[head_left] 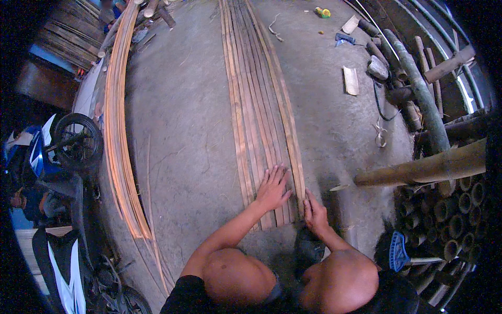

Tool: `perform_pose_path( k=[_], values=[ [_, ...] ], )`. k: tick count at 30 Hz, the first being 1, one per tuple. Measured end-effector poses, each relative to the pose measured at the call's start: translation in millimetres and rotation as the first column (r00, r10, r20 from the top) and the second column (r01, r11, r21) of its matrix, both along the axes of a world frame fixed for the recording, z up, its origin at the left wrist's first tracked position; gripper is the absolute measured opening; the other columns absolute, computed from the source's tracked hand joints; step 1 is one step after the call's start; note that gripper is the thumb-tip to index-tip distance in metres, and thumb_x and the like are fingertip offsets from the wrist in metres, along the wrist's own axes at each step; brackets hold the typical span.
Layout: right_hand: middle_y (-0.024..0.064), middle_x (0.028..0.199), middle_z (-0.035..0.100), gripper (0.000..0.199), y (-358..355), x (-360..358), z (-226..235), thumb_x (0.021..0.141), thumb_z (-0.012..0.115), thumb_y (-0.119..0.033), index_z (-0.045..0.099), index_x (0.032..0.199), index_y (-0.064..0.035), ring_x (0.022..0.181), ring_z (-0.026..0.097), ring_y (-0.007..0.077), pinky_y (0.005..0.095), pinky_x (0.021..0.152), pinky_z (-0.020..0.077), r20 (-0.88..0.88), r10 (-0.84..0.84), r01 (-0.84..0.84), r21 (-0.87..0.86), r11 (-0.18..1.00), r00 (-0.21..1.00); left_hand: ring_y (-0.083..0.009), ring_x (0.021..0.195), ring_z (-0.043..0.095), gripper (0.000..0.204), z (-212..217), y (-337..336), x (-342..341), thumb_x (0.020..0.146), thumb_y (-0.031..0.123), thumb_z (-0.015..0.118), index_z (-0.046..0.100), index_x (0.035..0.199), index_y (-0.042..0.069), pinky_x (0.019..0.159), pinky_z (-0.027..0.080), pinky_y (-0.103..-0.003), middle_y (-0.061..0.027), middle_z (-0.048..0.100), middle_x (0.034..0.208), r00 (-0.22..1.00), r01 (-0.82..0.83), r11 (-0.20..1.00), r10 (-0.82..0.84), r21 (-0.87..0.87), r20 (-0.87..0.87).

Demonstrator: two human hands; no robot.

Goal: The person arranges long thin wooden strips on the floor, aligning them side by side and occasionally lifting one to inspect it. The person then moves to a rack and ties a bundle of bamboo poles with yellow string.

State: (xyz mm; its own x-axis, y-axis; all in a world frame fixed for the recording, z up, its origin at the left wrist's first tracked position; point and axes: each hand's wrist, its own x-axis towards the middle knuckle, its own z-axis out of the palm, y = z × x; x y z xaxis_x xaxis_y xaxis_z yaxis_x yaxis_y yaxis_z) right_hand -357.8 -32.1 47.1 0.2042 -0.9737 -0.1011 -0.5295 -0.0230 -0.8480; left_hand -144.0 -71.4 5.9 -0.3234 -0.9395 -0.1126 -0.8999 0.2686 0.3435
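Long, flat bamboo strips (256,120) lie side by side on the concrete floor, stretching away from me. My left hand (273,189) rests palm down across their near part, fingers spread. At the near end of the rightmost strip (293,141), my right hand (315,213) has its fingers bent in against the strip's edge and seems to grip it; its inner fingertips are partly hidden. This strip stands slightly apart from the others along part of its length. My bent knees (340,282) are close to the near ends.
A bundle of orange-brown strips (116,104) lies left, beside a parked motorcycle (78,141). To the right are stacked bamboo tubes (455,214), a thick bamboo pole (423,166), a blue broom head (399,252), a stone (378,68) and a blue tool (344,40). A person (112,13) is far left.
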Motion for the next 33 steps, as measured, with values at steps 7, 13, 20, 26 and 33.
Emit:
perform_pose_path(
  k=[7, 13, 20, 26, 33],
  values=[
    [0.0270, 0.102, 0.068, 0.041, -8.7, -21.9, -35.7, 0.098, 0.058, -0.016, 0.057, 0.139, -0.0124, 0.088, 0.069, 0.0434, 0.0463, 0.076, 0.0554, -0.110, 0.089, -0.090, -0.010, 0.996, 0.990, -0.0444, 0.149, 0.020, 0.073, 8.6, -2.2, 6.1, 0.099, 0.048, 0.049, 0.026, 0.157, 0.010, 0.120, 0.015, -0.059, -0.0256, 0.021, 0.161, 0.992, 0.082, 0.996, -0.078, 0.032, -0.097],
    [0.0299, 0.103, 0.066, 0.041, -3.4, -28.9, -61.3, 0.100, 0.055, -0.007, 0.053, 0.141, -0.0071, 0.086, 0.072, 0.0338, 0.0378, 0.078, 0.0544, -0.154, 0.088, -0.088, 0.010, 0.996, 0.984, -0.0438, 0.149, 0.019, 0.071, 0.7, -1.7, 22.6, 0.099, 0.044, 0.047, 0.025, 0.157, 0.009, 0.121, 0.011, -0.058, -0.0255, 0.023, 0.160, 0.971, -0.090, 0.995, 0.095, 0.031, -0.218],
    [0.0318, 0.097, 0.063, 0.043, -17.9, -30.2, -52.2, 0.099, 0.057, -0.010, 0.053, 0.141, -0.0109, 0.088, 0.067, 0.0470, 0.0457, 0.071, 0.0531, -0.253, 0.180, -0.186, -0.003, 0.982, 0.951, -0.0422, 0.150, 0.018, 0.071, -5.1, 35.0, 62.9, 0.100, 0.046, 0.044, 0.025, 0.157, 0.008, 0.120, 0.006, -0.061, -0.0192, 0.022, 0.163, 0.945, -0.327, 0.941, 0.327, 0.085, 0.012],
    [0.0311, 0.095, 0.065, 0.042, -26.9, -17.7, -52.8, 0.100, 0.054, -0.019, 0.052, 0.141, -0.0122, 0.084, 0.064, 0.0509, 0.0540, 0.073, 0.0526, -0.323, 0.183, -0.178, 0.047, 0.983, 0.928, -0.0432, 0.149, 0.020, 0.069, 0.0, 30.0, 63.5, 0.101, 0.050, 0.043, 0.026, 0.158, 0.016, 0.118, 0.011, -0.064, -0.0153, 0.020, 0.165, 0.982, -0.163, 0.986, 0.161, 0.018, 0.099],
    [0.0284, 0.101, 0.065, 0.046, -22.1, -11.4, -35.6, 0.098, 0.056, -0.025, 0.049, 0.142, -0.0140, 0.084, 0.065, 0.0488, 0.0555, 0.074, 0.0534, -0.465, 0.168, -0.164, 0.051, 0.985, 0.869, -0.0426, 0.148, 0.024, 0.064, -7.3, 42.0, 57.9, 0.101, 0.046, 0.046, 0.030, 0.157, 0.020, 0.117, 0.015, -0.066, -0.0128, 0.022, 0.164, 0.985, -0.160, 0.985, 0.163, -0.059, 0.057]
  ],
)
